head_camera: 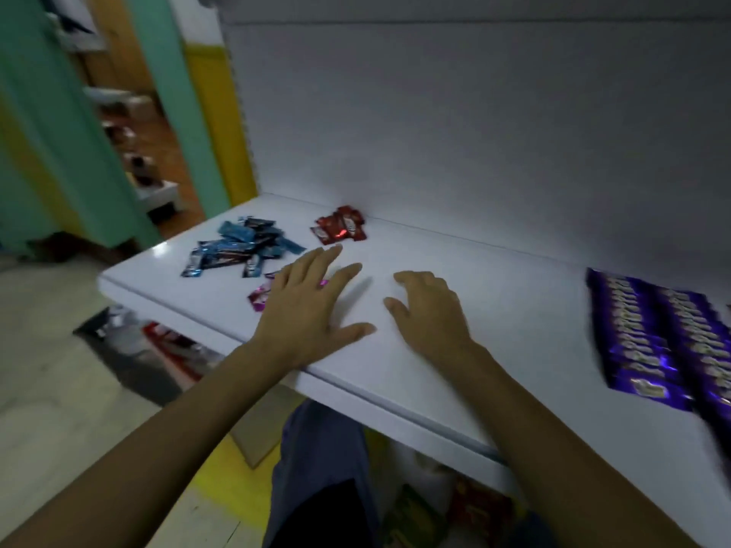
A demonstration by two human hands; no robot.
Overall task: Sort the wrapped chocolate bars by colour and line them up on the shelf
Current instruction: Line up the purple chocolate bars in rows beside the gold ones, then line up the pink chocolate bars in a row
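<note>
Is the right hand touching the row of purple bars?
Apart. The head view shows bare white shelf between the right hand and the purple bars.

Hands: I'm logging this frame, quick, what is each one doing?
Left hand: open, fingers spread over the pink bars.
Right hand: open, fingers loosely curled, holding nothing.

Blue bars [241, 247]: loose jumbled pile at the shelf [514, 310] left end. Red bars [340, 230]: small heap against the back edge, just right of the blue. Pink bars [259, 298]: near the front edge, partly hidden. Purple bars [664, 342]: two neat overlapping rows at the right end.
</note>
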